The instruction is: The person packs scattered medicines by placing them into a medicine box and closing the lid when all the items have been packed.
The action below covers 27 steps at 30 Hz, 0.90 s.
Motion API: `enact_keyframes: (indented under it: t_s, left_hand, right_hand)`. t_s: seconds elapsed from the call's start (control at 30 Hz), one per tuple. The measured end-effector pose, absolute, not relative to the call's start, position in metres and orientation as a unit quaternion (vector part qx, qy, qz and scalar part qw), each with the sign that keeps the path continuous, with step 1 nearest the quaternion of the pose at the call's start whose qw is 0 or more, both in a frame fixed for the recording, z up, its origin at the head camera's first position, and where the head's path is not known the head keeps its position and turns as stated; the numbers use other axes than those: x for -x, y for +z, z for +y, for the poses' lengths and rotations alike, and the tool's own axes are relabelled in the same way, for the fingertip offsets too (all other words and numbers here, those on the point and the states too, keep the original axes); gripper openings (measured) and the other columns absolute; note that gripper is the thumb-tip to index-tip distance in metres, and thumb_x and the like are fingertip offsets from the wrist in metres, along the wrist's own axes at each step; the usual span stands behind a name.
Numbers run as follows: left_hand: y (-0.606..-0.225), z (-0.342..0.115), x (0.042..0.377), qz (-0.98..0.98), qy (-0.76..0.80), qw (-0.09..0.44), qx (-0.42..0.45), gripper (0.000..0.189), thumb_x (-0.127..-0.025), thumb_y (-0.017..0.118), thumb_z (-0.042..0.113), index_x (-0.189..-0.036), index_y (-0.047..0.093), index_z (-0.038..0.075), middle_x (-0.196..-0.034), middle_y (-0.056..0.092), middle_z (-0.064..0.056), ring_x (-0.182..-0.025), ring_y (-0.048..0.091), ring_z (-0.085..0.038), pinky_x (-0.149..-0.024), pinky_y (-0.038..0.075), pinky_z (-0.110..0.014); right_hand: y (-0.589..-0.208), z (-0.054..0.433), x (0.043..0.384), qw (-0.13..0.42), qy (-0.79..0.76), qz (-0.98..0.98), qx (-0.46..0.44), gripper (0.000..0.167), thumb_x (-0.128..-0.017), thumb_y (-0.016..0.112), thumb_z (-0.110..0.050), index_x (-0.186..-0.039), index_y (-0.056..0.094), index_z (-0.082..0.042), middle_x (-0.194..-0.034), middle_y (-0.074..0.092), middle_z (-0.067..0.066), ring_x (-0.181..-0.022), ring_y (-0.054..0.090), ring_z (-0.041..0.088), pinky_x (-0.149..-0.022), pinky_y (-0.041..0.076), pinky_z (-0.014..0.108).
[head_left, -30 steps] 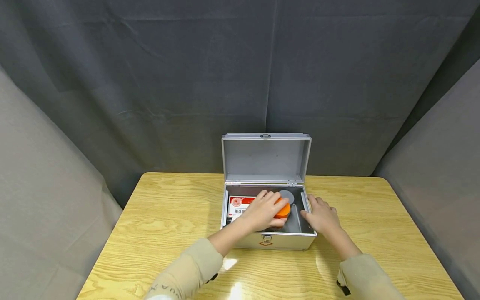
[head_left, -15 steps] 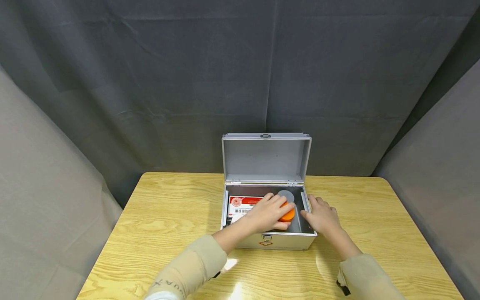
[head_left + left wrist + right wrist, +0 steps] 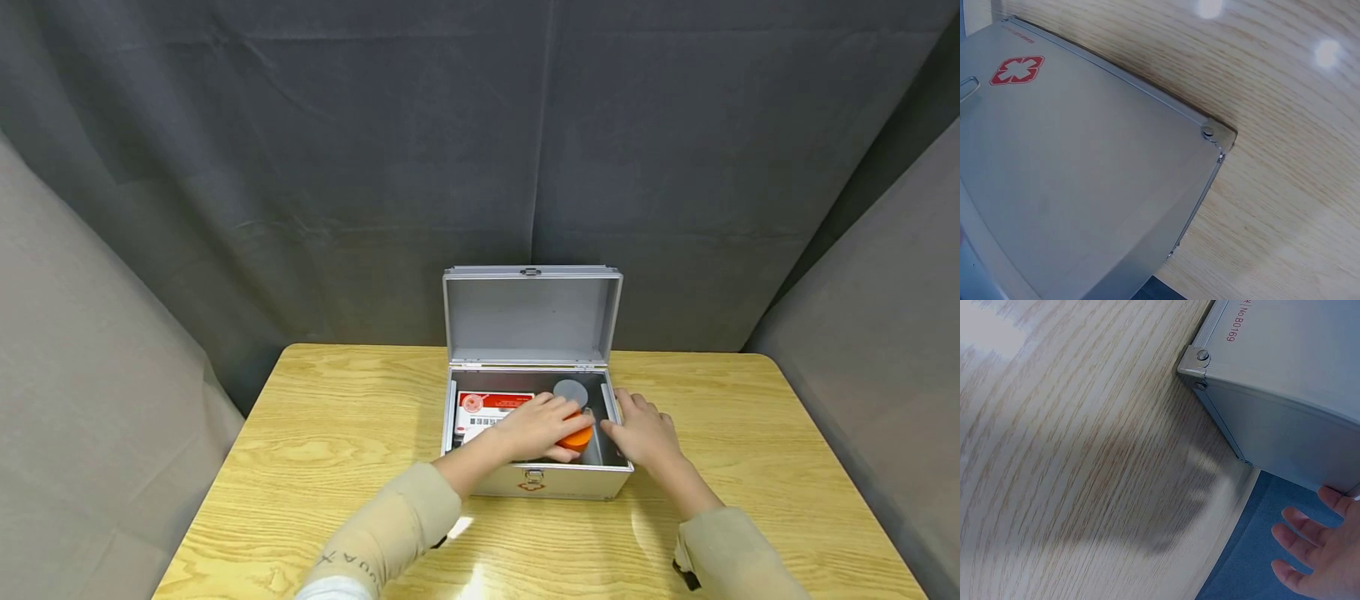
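Note:
An aluminium first-aid box (image 3: 495,482) stands on the table with its lid (image 3: 536,317) raised. Inside it, my left hand (image 3: 534,429) grips a round object with an orange top (image 3: 576,437), its fingers curled over the edge; the lower part is hidden by the hand and the box. My right hand (image 3: 647,433) rests on the box's right rim, thumb at the inner side. In the right wrist view its fingers (image 3: 1297,540) spread beside the outer side wall. A red and white carton (image 3: 487,404) lies at the box's left, and a grey round lid (image 3: 572,392) sits at the back right.
The wooden table (image 3: 352,433) extends on both sides of the box. A dark grey curtain (image 3: 360,167) hangs behind it, with pale cloth panels (image 3: 82,375) left and right. A white item (image 3: 474,434) shows partly beside the left forearm.
My left hand has moved rightward inside the box with the orange-topped object, uncovering more of the red and white carton. The right hand has stayed on the rim.

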<state>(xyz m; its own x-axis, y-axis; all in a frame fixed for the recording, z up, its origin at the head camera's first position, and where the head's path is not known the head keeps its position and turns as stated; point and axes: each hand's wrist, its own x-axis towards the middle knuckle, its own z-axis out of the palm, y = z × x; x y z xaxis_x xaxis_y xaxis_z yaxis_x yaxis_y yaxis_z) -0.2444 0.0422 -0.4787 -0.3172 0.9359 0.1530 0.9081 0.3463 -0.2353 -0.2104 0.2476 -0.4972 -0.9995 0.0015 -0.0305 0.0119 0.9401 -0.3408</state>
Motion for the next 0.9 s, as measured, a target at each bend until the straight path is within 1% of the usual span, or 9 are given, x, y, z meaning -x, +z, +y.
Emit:
enact_keyframes:
  t_s: [0.27,0.67,0.9]
  left_hand:
    - [-0.482,0.042,0.245,-0.808,0.063,0.113,0.574,0.054,-0.087,0.049,0.053,-0.132,0.046,0.023,-0.114,0.051,0.005,-0.101,0.048,-0.011,-0.084,0.037,-0.025]
    - [-0.494,0.044,0.249,-0.801,0.081,0.113,0.582,0.058,-0.087,0.043,0.057,-0.135,0.044,0.024,-0.122,0.049,0.004,-0.105,0.048,-0.014,-0.089,0.036,-0.026]
    - [-0.497,0.044,0.249,-0.803,0.073,0.112,0.580,0.057,-0.088,0.044,0.056,-0.135,0.044,0.024,-0.123,0.049,0.004,-0.107,0.049,-0.014,-0.089,0.036,-0.026]
  right_hand:
    - [-0.496,0.247,0.210,0.015,-0.172,0.985,-0.002,0.062,-0.085,0.050,-0.037,-0.134,0.035,-0.001,-0.127,0.043,0.030,-0.112,0.042,0.048,-0.087,0.029,0.066]
    - [-0.498,0.247,0.211,0.018,-0.172,0.985,-0.007,0.063,-0.085,0.050,-0.037,-0.135,0.035,-0.002,-0.128,0.042,0.029,-0.113,0.041,0.048,-0.088,0.028,0.066]
    - [-0.499,0.247,0.211,0.018,-0.173,0.985,-0.007,0.063,-0.085,0.050,-0.037,-0.135,0.035,-0.001,-0.128,0.042,0.030,-0.113,0.041,0.048,-0.087,0.028,0.066]
